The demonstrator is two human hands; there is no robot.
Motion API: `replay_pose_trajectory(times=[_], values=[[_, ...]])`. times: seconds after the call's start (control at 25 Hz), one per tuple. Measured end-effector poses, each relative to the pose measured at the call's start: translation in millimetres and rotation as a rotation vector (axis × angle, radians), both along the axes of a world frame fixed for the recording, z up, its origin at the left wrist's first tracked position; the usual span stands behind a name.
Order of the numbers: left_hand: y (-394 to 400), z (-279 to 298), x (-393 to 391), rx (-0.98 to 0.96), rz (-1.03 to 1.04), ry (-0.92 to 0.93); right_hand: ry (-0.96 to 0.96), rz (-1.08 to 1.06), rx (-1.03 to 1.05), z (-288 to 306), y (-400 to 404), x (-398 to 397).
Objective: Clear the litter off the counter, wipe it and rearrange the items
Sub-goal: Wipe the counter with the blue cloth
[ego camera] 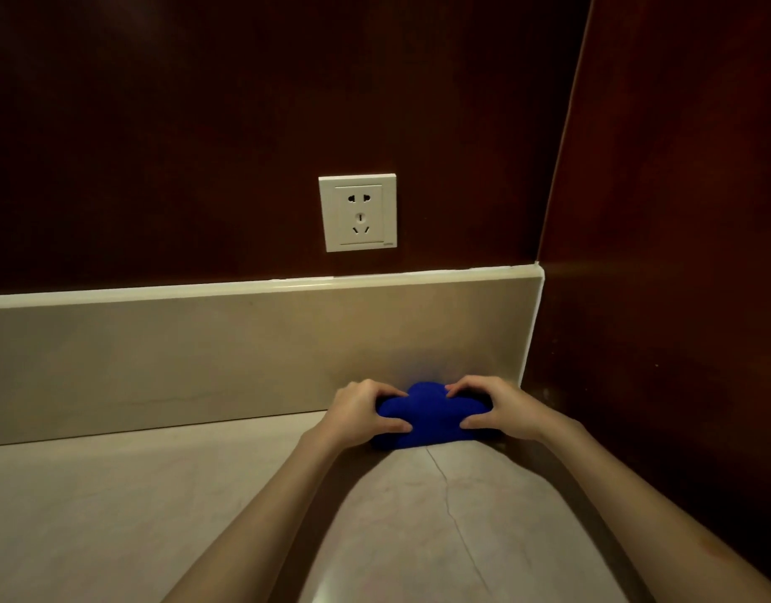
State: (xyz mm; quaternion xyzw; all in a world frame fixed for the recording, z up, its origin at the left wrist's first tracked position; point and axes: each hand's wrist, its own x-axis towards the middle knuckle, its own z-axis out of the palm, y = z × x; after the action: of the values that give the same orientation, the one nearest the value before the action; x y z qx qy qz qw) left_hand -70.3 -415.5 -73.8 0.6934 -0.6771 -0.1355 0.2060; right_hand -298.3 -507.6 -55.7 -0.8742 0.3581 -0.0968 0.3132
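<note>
Head view: I see both hands gripping a bunched blue cloth (418, 417) on the pale stone counter (114, 515), pushed up against the backsplash (201, 354) just beside the corner with the dark side panel (657, 298). My left hand (364, 413) holds its left end, my right hand (494, 413) its right end; the cloth's long axis runs along the backsplash. A wall socket (358, 213) sits above. I judge the open counter lies leftward and toward me.
</note>
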Motion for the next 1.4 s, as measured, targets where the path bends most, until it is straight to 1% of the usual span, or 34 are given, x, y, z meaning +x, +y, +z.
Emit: replay_pose_trajectory(times=[0.12,0.24,0.36,0.6,0.76,0.92,1.12,1.24,1.4], values=[[-22,-1,-31,-0.038,-0.026,-0.035,0.112,-0.080,-0.043,12,-11,-19],[-39,1,-58,-0.062,-0.056,-0.088,0.275,-0.156,-0.099,19,-20,-23],[-46,1,-63,-0.056,-0.061,-0.069,0.361,-0.170,-0.116,22,-24,-20],[-41,0,-54,-0.007,-0.083,0.042,0.327,-0.184,-0.022,16,-20,-23],[-35,-2,-48,-0.005,-0.092,0.100,0.250,-0.174,0.026,12,-8,-25],[-16,-3,-27,-0.014,-0.088,0.129,0.247,-0.137,-0.109,5,16,-12],[29,-4,16,-0.021,-0.069,0.177,0.078,-0.108,-0.257,-17,53,25],[65,-4,50,-0.021,-0.021,0.215,0.085,-0.088,-0.340,-21,83,59],[112,-2,89,-0.002,0.021,0.241,0.082,-0.001,-0.409,-20,120,99]])
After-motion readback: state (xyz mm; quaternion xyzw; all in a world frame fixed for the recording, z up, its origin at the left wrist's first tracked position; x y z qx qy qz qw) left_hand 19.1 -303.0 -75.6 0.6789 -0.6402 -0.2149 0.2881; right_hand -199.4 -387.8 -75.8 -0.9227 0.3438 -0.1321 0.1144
